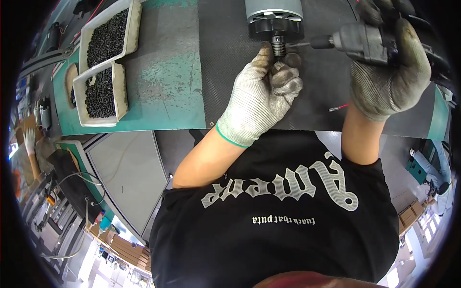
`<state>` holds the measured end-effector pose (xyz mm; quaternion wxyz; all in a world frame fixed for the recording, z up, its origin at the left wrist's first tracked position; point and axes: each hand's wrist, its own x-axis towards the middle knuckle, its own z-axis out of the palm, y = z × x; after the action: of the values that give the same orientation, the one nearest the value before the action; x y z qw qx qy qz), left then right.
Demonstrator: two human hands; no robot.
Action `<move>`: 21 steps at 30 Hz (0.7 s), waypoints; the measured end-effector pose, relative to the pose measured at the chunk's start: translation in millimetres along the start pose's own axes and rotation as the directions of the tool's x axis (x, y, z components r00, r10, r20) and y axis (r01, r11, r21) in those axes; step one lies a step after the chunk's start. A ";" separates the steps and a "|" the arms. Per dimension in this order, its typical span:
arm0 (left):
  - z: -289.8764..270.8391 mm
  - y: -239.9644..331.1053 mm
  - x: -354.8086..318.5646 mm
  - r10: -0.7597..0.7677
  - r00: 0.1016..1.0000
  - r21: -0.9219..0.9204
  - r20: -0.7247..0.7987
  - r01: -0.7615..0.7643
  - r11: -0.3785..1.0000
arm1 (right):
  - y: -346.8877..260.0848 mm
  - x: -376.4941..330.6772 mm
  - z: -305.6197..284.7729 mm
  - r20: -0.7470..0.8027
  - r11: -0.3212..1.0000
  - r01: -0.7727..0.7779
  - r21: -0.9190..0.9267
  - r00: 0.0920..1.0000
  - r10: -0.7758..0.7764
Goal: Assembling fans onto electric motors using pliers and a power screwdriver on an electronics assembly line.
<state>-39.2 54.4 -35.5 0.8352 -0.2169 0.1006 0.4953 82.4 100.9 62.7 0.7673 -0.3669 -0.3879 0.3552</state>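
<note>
A grey cylindrical motor with a black disc-shaped collar lies at the top middle, its threaded shaft pointing toward me. My left hand, in a dirty white knit glove, pinches the end of that shaft, with the thumb on its left and curled fingers on its right. In my gloved right hand is a grey and black power screwdriver, held sideways. Its thin bit points left, with the tip close beside the shaft; whether it touches I cannot tell.
Two white bins of small black screws stand on the green bench at the left. A black mat covers the bench's middle. A short red wire lies near the front edge. Other people are at both sides.
</note>
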 end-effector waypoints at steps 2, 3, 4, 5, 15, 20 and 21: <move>-2.6 2.3 4.2 -0.081 0.995 -0.014 0.050 0.082 0.997 | -5.3 0.0 3.6 0.140 0.992 -0.098 -0.075 0.984 0.108; -3.2 1.2 5.5 -0.092 0.994 -0.016 0.051 0.093 0.996 | -3.7 1.9 16.6 -0.008 0.994 -0.060 -0.097 0.998 0.060; -3.9 -0.6 6.2 -0.073 0.997 0.036 0.032 0.072 0.997 | -3.8 3.4 27.0 -0.153 0.992 -0.025 -0.122 0.988 0.006; -2.8 -2.5 6.8 -0.053 0.999 0.088 0.014 0.051 0.995 | -3.6 1.1 21.4 -0.156 0.991 -0.021 -0.128 0.988 0.001; -0.8 -0.5 5.4 0.033 0.998 0.378 0.051 -0.050 0.924 | 5.9 -9.7 6.5 0.103 0.974 0.022 -0.224 0.995 0.002; 2.5 0.7 5.1 0.025 1.000 0.380 0.017 -0.030 0.924 | 8.0 -4.6 0.5 0.151 0.974 0.119 -0.195 0.984 -0.090; 2.9 1.4 5.1 0.026 1.000 0.381 0.016 -0.030 0.924 | 8.0 -5.1 0.8 0.164 0.971 0.142 -0.191 0.980 -0.111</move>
<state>-38.1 60.3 -35.3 0.8547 -0.0465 0.1938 0.4793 77.4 100.7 54.7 0.7154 -0.3891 -0.5020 0.2912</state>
